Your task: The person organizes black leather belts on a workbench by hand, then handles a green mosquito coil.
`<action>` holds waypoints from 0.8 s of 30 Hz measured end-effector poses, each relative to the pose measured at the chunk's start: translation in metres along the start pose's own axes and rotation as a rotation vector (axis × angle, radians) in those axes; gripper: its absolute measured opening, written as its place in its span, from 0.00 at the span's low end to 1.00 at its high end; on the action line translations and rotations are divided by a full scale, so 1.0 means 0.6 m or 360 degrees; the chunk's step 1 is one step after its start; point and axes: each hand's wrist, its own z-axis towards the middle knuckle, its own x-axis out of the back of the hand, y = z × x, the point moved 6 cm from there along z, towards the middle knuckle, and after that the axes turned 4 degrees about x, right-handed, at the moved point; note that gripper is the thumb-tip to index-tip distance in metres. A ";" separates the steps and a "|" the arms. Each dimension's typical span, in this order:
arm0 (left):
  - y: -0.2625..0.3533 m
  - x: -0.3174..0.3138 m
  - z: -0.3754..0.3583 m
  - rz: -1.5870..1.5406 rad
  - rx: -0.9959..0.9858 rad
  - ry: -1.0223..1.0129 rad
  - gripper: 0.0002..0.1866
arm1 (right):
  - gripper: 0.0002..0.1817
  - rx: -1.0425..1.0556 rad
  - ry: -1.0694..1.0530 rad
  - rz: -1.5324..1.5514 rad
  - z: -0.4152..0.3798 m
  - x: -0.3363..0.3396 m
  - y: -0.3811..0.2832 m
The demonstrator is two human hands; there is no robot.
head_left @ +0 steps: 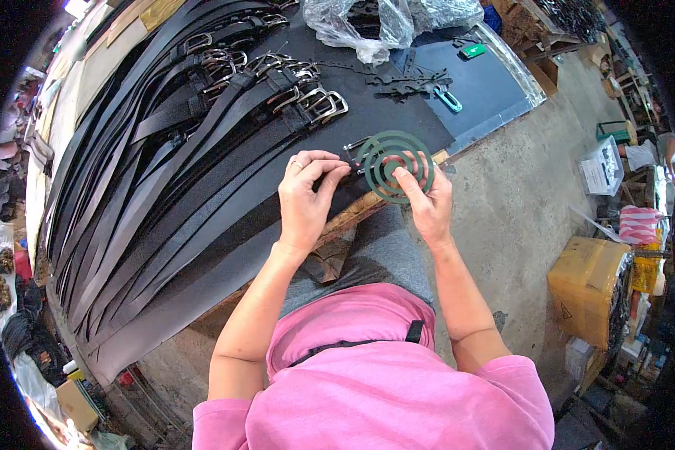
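Observation:
A dark green spiral coil (375,187) is pinched near its centre by my right hand (427,199), above the table's front edge. Just left of it, my left hand (307,191) has thumb and fingertips pressed together; anything between them is too small to make out. Small metal parts (356,144) show between the hands, close to the coil. Many black belts (180,157) with silver buckles (326,105) lie fanned across the left of the table.
Black strip-like parts (405,81), a teal tool (448,99), a green item (472,52) and clear plastic bags (382,26) are on the table's far side. A cardboard box (589,289) stands on the floor at right. The table's wooden edge (352,214) is near my hands.

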 end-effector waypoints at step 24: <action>-0.005 0.015 0.004 0.0336 0.0102 -0.0179 0.20 | 0.13 -0.0343 0.0184 0.0443 0.008 0.032 0.043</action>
